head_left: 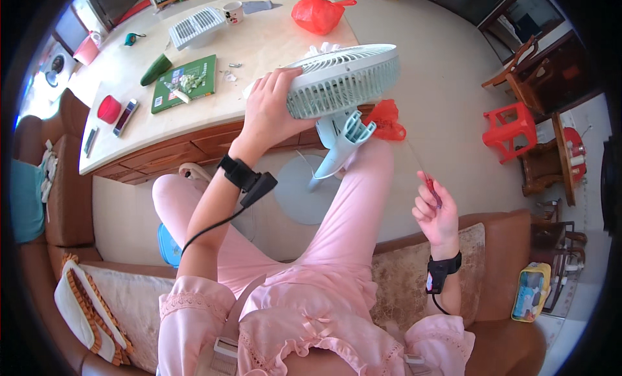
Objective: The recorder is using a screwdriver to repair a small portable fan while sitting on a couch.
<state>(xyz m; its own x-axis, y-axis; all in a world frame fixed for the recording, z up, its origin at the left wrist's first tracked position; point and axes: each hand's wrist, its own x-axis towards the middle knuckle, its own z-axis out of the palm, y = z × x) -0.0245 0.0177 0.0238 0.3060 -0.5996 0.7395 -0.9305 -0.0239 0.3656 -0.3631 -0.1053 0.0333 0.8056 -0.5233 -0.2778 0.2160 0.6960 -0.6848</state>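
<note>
My left hand is closed on the rim of a pedestal fan's head, which has a white front and a pale blue-green slatted back. Under the head, its pale blue neck leans down between my knees to a round base on the floor. In my right hand, held up to the right and apart from the fan, is a screwdriver with a red handle. Its thin shaft points up and left toward the fan. A crumpled red plastic bag shows by my right knee, just right of the neck.
The pale table ahead carries a white slatted panel, a mug, a red bag, a cucumber, a green book, a red cup and a phone. A red stool stands right.
</note>
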